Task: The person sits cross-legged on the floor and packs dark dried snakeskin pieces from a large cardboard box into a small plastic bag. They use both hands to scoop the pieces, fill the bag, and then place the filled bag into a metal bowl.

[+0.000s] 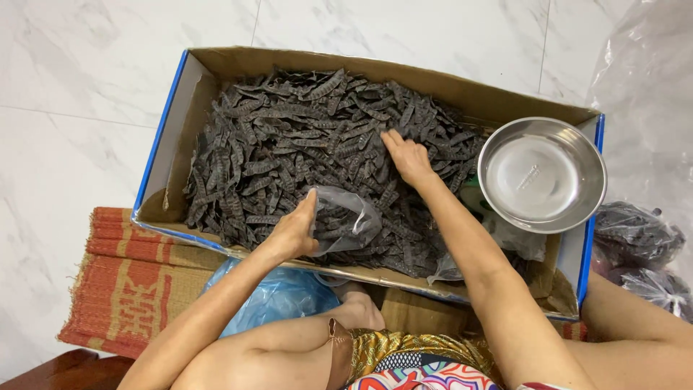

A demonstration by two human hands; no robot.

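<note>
Head view looks straight down at a person sitting on the floor. Closest to us are bent bare legs and a bit of bright, colorful cloth (426,372). Just past the knees sits a blue plastic bag (278,297), and under it lies a red and tan woven mat (133,285).

Both arms reach forward into a big cardboard box (404,79) with blue sides. The left arm comes in from the bottom left, with the wrist turned so the thumb points up. The left hand (294,231) is closed around the edge of a small clear plastic bag (346,220), pinching it so the mouth stays wide. Some dark pods are inside that bag.

The right arm stretches farther and straighter. The right hand (408,159) lies palm down on the heap, fingers bent a little and dipped into the dark dried pods (289,137). I cannot tell if it is gripping any pods.

The pods fill most of the box, from the near wall to the far wall. A shiny, round metal bowl (541,173) rests on the right corner of the box. More clear bags of dark pods (639,235) sit farther right on the white tile floor (79,87).
</note>
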